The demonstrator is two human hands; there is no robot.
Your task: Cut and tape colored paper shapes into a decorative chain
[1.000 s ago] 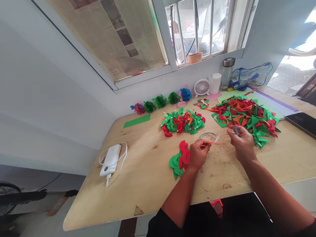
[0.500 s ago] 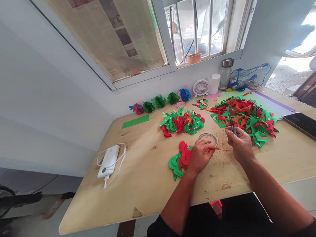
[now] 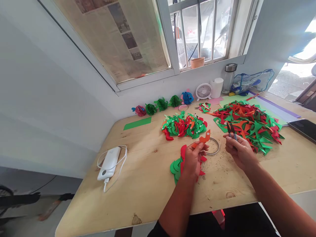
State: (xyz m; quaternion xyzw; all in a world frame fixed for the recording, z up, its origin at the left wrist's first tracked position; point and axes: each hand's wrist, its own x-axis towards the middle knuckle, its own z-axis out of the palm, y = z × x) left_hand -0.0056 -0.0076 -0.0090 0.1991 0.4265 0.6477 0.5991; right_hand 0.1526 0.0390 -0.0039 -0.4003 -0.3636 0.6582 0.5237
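My left hand (image 3: pixel 194 158) pinches an orange paper piece (image 3: pixel 204 138) that has a small pale square on it. It hovers over a small group of red and green paper shapes (image 3: pixel 175 167), partly covering them. Dark-tipped tweezers or small scissors (image 3: pixel 231 131) are gripped in my right hand (image 3: pixel 239 150), with their tips apart. Between the hands a roll of tape (image 3: pixel 216 152) lies on the table. A bundle of green, red and orange shapes (image 3: pixel 181 126) sits behind my left hand, and a heap of cut scraps (image 3: pixel 249 121) lies behind my right.
On the wooden table (image 3: pixel 138 171) a white power bank (image 3: pixel 110 163) with a cable lies left. Green paper (image 3: pixel 137 123), paper ornaments (image 3: pixel 162 104), a small fan (image 3: pixel 203 91), a glass bottle (image 3: pixel 229 79) and a clear pouch (image 3: pixel 254 80) stand behind. A phone (image 3: pixel 304 129) is at right.
The orange piece has been raised and turned, so its flat face now shows. My left hand has rotated, uncovering more red paper beneath. The tool's tips in my right hand have spread apart.
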